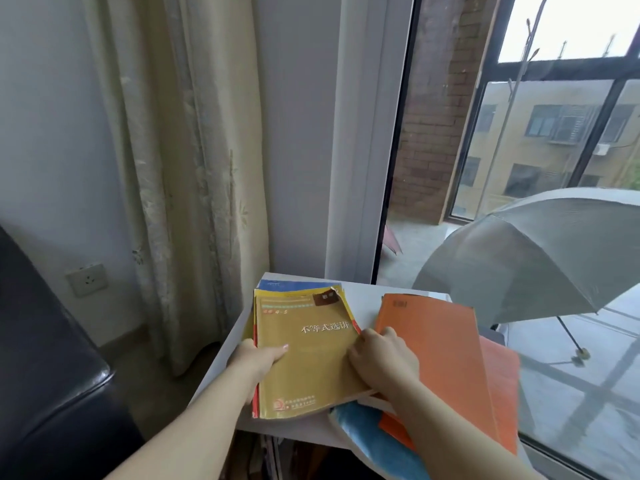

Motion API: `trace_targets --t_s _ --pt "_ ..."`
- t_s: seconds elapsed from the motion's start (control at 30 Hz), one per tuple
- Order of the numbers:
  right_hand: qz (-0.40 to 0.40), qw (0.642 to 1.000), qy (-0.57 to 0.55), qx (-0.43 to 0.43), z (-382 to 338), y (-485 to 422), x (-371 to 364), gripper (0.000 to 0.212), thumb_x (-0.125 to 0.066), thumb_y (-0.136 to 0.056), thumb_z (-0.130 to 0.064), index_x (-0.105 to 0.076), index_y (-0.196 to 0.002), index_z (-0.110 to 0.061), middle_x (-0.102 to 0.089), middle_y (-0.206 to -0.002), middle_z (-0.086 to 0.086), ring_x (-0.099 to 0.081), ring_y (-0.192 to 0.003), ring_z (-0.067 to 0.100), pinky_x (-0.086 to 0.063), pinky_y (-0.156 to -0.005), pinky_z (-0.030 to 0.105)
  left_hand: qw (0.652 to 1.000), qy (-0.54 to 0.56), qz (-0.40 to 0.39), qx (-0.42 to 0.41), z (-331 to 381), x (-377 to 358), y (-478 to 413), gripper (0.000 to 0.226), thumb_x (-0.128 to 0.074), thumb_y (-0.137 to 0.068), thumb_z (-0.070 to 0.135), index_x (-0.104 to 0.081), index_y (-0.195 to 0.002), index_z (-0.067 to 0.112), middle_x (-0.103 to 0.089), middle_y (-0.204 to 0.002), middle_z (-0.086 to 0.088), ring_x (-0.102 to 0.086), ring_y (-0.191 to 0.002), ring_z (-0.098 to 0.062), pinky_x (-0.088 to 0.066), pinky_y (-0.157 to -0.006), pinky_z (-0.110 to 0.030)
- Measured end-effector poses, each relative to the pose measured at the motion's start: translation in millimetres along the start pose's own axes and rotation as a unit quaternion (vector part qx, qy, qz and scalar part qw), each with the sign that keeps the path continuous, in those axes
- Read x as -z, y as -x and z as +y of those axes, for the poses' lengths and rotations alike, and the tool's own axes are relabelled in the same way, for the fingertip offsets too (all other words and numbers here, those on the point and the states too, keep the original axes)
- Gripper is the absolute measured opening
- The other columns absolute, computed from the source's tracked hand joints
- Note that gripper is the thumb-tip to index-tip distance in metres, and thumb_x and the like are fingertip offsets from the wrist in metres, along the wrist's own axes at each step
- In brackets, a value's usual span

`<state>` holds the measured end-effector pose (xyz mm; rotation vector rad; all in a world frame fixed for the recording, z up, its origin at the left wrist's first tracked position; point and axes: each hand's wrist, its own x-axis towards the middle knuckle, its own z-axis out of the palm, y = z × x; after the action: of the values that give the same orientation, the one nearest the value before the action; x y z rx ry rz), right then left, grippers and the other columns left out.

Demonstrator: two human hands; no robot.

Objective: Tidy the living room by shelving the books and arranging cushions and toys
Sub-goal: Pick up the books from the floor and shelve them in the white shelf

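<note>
Books [295,287] were not yet shelved: I held the yellow book [308,365] atop its pile on the white tabletop [367,292], my left hand [258,358] clasping its left edge and my right hand [384,363] pinching its right edge, with an orange book [440,348] and a blue book [377,436] lying loose under my right hand, and no cushions or toys in sight.

We see only the thumb of the left hand [258,358] on the yellow book [308,355]; its fingers are under the stack. The blue book [294,285] shows as a strip. The right hand [381,362] hides its fingertips. The umbrella [533,254] is cut by the right edge, the black sofa [45,375] by the left. The publisher print is too small to read.
</note>
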<state>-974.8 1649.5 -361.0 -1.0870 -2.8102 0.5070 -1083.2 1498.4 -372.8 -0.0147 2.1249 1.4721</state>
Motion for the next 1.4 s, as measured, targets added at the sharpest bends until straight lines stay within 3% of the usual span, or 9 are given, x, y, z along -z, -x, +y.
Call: trace_targets --t_s 0.33,0.47,0.6,0.7,0.9,1.0,1.1,1.23,1.4 --pt "-0.052 0.994 -0.093 0.035 9.2 10.5 4.9 0.045 -0.041 -0.093 -0.045 -0.04 -0.133 -0.024 -0.049 -0.13 0.003 -0.04 -0.122 0.028 -0.034 -0.098 0.035 0.969 0.056 0.087 -0.223 4.0 6.6 40.5 0.016 -0.06 -0.09 0.029 -0.052 -0.099 0.019 -0.063 -0.097 -0.002 -0.061 -0.093 -0.024 -0.051 -0.079 -0.037" --pt "-0.106 0.834 -0.54 0.04 -1.6 15.1 35.3 0.032 -0.058 -0.091 -0.018 -0.052 -0.122 -0.016 -0.064 -0.097 0.002 -0.061 -0.084 0.017 -0.051 -0.07 0.031 0.909 0.141 0.023 -0.391 37.3 25.2 71.8 0.015 -0.065 -0.082 0.027 -0.054 -0.092 0.027 -0.067 -0.094 0.005 -0.065 -0.09 -0.013 -0.053 -0.079 -0.031" --pt "0.008 0.753 -0.65 0.102 -21.5 14.6 74.3 0.014 -0.059 -0.089 -0.008 -0.055 -0.097 -0.019 -0.066 -0.088 0.006 -0.063 -0.078 0.022 -0.052 -0.068 0.037 0.871 0.144 0.083 -0.462 64.7 35.6 74.4 0.018 -0.068 -0.083 0.026 -0.05 -0.086 0.027 -0.063 -0.088 0.005 -0.062 -0.082 -0.012 -0.052 -0.074 -0.027" --pt "-0.005 0.781 -0.598 0.18 -38.7 21.0 85.7 0.021 -0.062 -0.086 -0.005 -0.061 -0.102 -0.019 -0.067 -0.103 0.009 -0.064 -0.097 0.025 -0.054 -0.088 0.041 0.885 0.228 0.035 -0.405 76.5 42.2 69.3 0.018 -0.062 -0.087 0.008 -0.054 -0.091 0.023 -0.067 -0.086 0.003 -0.066 -0.079 -0.014 -0.053 -0.066 -0.024" --pt "-0.002 0.795 -0.59 0.144 -43.0 20.6 64.0 0.016 -0.064 -0.086 -0.008 -0.067 -0.086 -0.024 -0.07 -0.095 0.005 -0.066 -0.095 0.028 -0.054 -0.088 0.042 0.898 0.249 -0.016 -0.362 72.8 51.8 63.2 0.013 -0.063 -0.083 0.01 -0.062 -0.094 0.017 -0.07 -0.088 0.001 -0.069 -0.074 -0.008 -0.057 -0.065 -0.024" --pt "-0.051 0.795 -0.598 0.089 -34.6 22.3 39.2 0.013 -0.064 -0.086 -0.007 -0.067 -0.095 -0.015 -0.07 -0.091 0.002 -0.067 -0.086 0.021 -0.056 -0.078 0.029 0.924 0.239 -0.027 -0.296 45.3 40.9 53.4 0.015 -0.064 -0.083 0.012 -0.062 -0.095 0.022 -0.069 -0.097 0.001 -0.066 -0.088 -0.015 -0.054 -0.078 -0.03" --pt "-0.018 0.793 -0.601 0.101 -31.9 29.1 26.4 0.017 -0.063 -0.085 0.002 -0.067 -0.09 -0.013 -0.069 -0.071 -0.012 -0.065 -0.065 0.002 -0.054 -0.061 0.015 0.925 0.248 -0.018 -0.285 23.6 34.3 50.8 0.014 -0.064 -0.084 0.014 -0.062 -0.095 0.023 -0.07 -0.091 0.005 -0.067 -0.084 -0.013 -0.051 -0.068 -0.025" --pt "0.056 0.811 -0.563 0.15 -33.8 41.5 14.3 0.029 -0.064 -0.084 0.002 -0.067 -0.071 -0.024 -0.066 -0.056 -0.017 -0.061 -0.058 0.004 -0.053 -0.061 0.023 0.906 0.267 0.014 -0.328 17.4 35.7 62.2 0.014 -0.063 -0.086 0.012 -0.061 -0.093 0.025 -0.072 -0.078 0.016 -0.069 -0.072 -0.002 -0.054 -0.058 -0.017" --pt "0.081 0.797 -0.577 0.159 -40.2 52.6 10.4 0.025 -0.064 -0.085 -0.003 -0.066 -0.068 -0.022 -0.063 -0.062 0.001 -0.055 -0.065 0.02 -0.048 -0.058 0.029 0.892 0.274 0.029 -0.359 8.2 46.1 70.8 0.015 -0.064 -0.085 0.009 -0.064 -0.092 0.022 -0.072 -0.09 0.006 -0.066 -0.094 -0.02 -0.055 -0.079 -0.034"
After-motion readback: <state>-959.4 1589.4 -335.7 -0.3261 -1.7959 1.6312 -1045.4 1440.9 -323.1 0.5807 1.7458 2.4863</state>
